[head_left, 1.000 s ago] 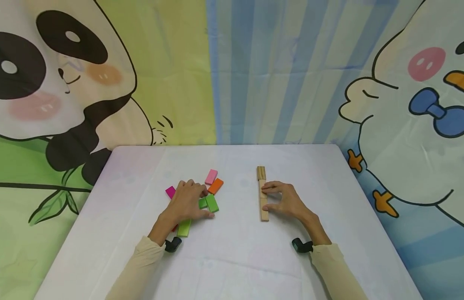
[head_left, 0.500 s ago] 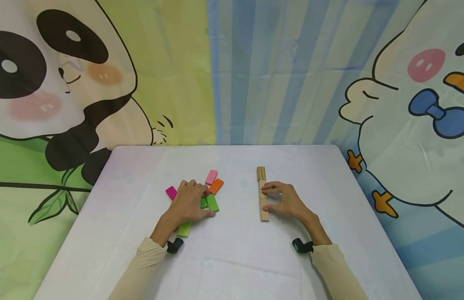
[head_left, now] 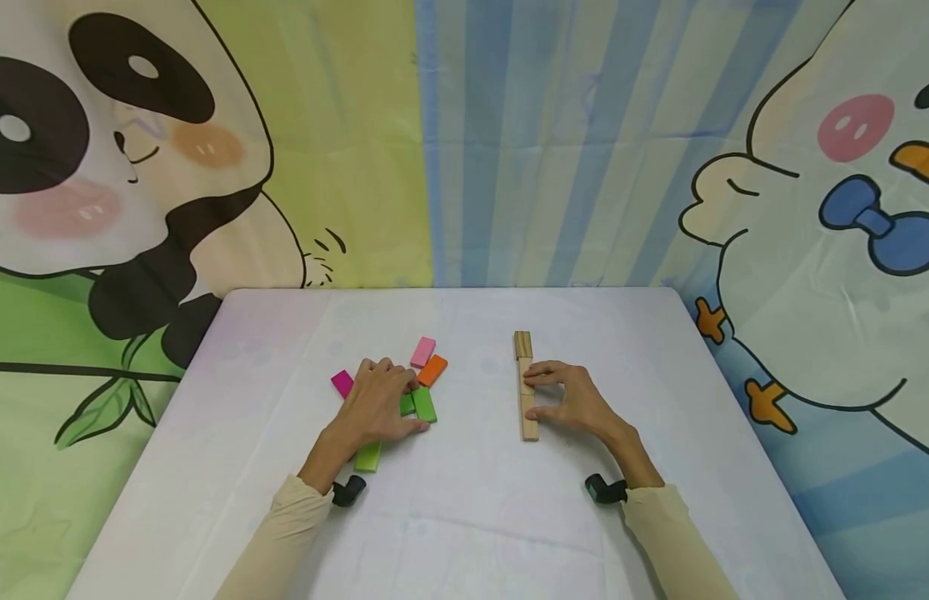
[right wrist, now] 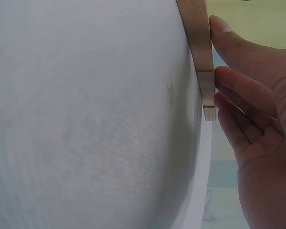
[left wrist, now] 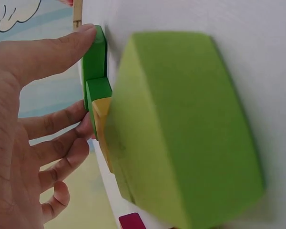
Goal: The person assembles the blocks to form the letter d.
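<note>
On the table (head_left: 464, 521), wooden blocks (head_left: 527, 397) form a row; the right hand (head_left: 576, 402) touches it, thumb and fingers parted, gripping nothing. The left hand (head_left: 377, 408), loosely spread and holding nothing, arches over coloured blocks (head_left: 432, 372), its thumb apparently touching a green block (head_left: 425, 403).

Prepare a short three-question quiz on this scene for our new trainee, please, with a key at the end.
1. True or false: the right hand touches the row of wooden blocks.
2. Of the brightly coloured blocks, which lies nearest the far edge of the table?
3. Fill in the blank: the ___ hand is closest to the green blocks.

Key: 1. True. 2. The pink block. 3. Left, as in the left hand.
</note>
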`<state>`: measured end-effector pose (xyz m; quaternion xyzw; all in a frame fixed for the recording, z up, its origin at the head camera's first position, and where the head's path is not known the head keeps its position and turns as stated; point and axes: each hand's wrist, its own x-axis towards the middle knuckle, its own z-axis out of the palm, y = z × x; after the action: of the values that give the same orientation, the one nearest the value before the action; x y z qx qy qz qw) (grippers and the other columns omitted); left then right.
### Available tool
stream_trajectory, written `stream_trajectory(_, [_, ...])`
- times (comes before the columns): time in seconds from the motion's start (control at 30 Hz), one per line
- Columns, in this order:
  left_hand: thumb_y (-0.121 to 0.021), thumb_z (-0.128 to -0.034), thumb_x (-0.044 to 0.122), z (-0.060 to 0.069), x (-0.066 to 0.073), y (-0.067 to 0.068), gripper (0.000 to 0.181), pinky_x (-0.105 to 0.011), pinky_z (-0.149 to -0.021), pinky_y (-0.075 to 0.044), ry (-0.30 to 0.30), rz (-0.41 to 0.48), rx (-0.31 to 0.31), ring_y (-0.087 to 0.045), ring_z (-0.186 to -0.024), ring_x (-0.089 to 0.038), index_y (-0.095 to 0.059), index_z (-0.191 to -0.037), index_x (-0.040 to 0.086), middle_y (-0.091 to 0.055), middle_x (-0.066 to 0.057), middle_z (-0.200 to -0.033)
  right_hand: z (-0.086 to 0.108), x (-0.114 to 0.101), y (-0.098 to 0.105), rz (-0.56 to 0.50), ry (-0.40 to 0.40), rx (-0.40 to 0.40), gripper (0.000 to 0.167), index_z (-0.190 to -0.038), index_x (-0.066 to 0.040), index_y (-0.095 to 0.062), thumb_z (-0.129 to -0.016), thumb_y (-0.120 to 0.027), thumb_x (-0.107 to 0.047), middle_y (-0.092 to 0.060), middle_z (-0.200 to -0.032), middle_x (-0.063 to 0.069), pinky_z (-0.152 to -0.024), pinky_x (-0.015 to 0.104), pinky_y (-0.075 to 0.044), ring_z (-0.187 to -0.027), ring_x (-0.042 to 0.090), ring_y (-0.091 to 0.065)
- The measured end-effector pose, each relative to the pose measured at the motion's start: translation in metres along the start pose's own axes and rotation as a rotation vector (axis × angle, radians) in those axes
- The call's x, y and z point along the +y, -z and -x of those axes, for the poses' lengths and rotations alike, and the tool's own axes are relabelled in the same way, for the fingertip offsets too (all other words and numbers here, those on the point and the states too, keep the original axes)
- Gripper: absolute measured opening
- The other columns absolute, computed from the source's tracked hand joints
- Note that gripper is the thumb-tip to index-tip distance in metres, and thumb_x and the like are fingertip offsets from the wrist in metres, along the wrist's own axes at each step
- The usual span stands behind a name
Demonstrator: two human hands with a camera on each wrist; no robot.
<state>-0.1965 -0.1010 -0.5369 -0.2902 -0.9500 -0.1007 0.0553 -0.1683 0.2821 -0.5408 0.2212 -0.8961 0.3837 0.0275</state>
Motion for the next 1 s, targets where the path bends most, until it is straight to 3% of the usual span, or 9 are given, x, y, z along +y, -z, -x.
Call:
stream_trajectory(0.7, [-0.093, -0.0757, 0.055, 0.005, 0.003, 0.012, 0.057, -0.052, -0.103, -0.037, -0.002, 0.074, 0.020, -0.055, -0.099, -0.019, -0.080, -0.115, 0.016, -0.080, 0.004, -0.102, 0.001, 0.003, -0.001, -0.018, -0.011, 0.002, 0.057, -0.124, 0.003, -0.080, -0.074, -0.102, -0.013, -0.077, -0.134, 0.013, -0.118, 0.059, -0.049, -0.137, 0.039, -0.066])
stream_trajectory(1.0, [-0.095, -0.0753, 0.055, -0.005, 0.008, 0.022, 0.056, -0.047, -0.098, -0.037, -0.019, 0.108, 0.063, -0.056, -0.097, -0.019, -0.080, -0.112, 0.016, -0.081, 0.003, -0.102, 0.001, 0.002, -0.002, -0.006, -0.004, 0.003, 0.055, -0.125, 0.004, -0.079, -0.076, -0.101, -0.012, -0.077, -0.134, 0.016, -0.117, 0.061, -0.049, -0.137, 0.041, -0.066])
